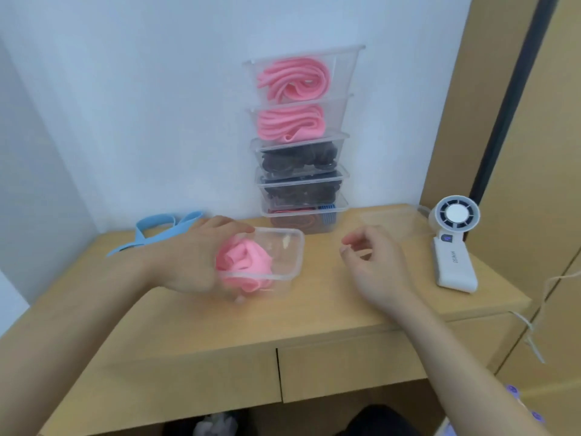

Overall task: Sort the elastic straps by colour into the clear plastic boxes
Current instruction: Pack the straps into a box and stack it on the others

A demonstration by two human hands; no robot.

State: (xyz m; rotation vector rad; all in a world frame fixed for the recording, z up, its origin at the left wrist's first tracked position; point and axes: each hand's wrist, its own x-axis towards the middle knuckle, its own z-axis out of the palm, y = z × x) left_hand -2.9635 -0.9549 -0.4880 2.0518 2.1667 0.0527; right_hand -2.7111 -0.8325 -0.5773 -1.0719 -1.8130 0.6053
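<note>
— Where do we find the left grip (pixel 191 256)?

— We see it curled round the left end of a clear box (pixel 283 247), thumb on the far rim and fingers underneath. The box is tilted and lidless, over the middle of the bench (pixel 330 309), with pink straps (pixel 243 262) bunched at the end by the palm.

— And the right grip (pixel 371 256)?

— It is to the right of the box and apart from it. We see its fingers loosely curled and nothing in them.

— What else do we have from the task?

— A stack (pixel 301 146) of five clear boxes stands against the far wall: pink straps in the top two, dark ones in the next two, red and blue in the lowest. A blue strap (pixel 157 228) lies loose at the far left of the bench. We also make out a clear lid (pixel 390 221) lying flat at the far right, beside a white fan (pixel 454 247).
</note>
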